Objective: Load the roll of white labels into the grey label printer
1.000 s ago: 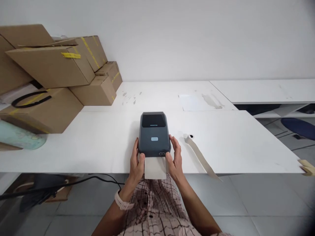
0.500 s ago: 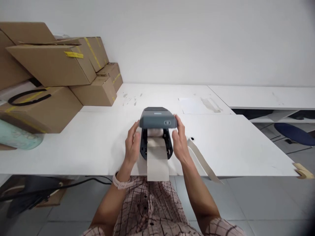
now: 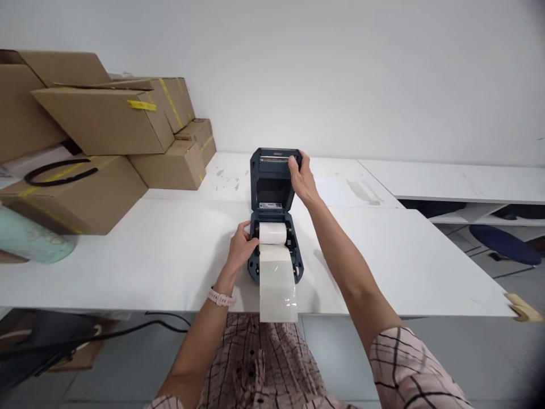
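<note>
My right hand [image 3: 302, 177] clamps the raised lid [image 3: 273, 188] of a boxy, blue-grey plastic printer [image 3: 272, 216] on a flat white table [image 3: 183, 255]: likely stiff, best held by the rim. My left hand [image 3: 242, 248] touches its side, grip unclear.

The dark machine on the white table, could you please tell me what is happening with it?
A person has the dark machine open on the white table. The right hand grips the raised lid near its upper right corner, while the left hand is at the base's left side, thumb close to the white roll. A pale strip extends forward from the roll area beyond the table's near edge.
</note>
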`<action>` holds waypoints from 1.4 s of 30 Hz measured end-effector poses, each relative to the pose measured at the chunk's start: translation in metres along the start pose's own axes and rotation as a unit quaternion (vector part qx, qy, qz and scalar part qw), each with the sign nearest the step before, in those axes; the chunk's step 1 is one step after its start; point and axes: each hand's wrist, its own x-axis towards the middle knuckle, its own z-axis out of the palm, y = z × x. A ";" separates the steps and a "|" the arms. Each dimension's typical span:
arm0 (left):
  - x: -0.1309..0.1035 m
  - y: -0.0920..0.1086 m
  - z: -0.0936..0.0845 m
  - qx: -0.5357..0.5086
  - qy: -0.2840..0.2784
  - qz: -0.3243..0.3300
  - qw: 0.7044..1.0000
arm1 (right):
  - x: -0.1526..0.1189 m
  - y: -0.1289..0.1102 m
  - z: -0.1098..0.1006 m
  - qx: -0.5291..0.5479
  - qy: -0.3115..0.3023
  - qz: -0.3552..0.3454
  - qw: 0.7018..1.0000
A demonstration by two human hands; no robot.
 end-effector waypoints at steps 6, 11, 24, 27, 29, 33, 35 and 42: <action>0.004 -0.001 0.003 -0.001 -0.001 -0.017 1.000 | -0.050 -0.029 -0.007 -0.188 0.030 -0.261 0.946; 0.005 0.002 0.006 0.004 0.008 -0.018 1.000 | -0.095 -0.026 0.006 -0.362 -0.332 -0.219 0.843; 0.006 -0.003 0.008 -0.043 0.015 -0.015 0.999 | -0.064 -0.012 -0.016 -0.119 -0.564 -0.121 0.808; 0.006 -0.006 0.009 -0.064 0.018 -0.012 0.998 | -0.050 -0.013 -0.066 -0.011 -0.529 -0.145 0.836; 0.007 -0.008 0.009 -0.074 0.017 -0.014 0.997 | -0.042 -0.005 -0.097 0.000 -0.492 -0.112 0.864; 0.008 -0.011 0.011 -0.074 0.016 -0.018 0.997 | -0.030 0.037 -0.130 -0.050 -0.411 -0.019 0.910; 0.008 -0.011 0.012 -0.080 0.015 -0.019 0.997 | -0.026 0.064 -0.130 -0.105 -0.382 0.018 0.918; 0.008 -0.012 0.013 -0.115 0.017 -0.028 0.993 | -0.032 0.115 -0.114 -0.189 -0.350 0.065 0.915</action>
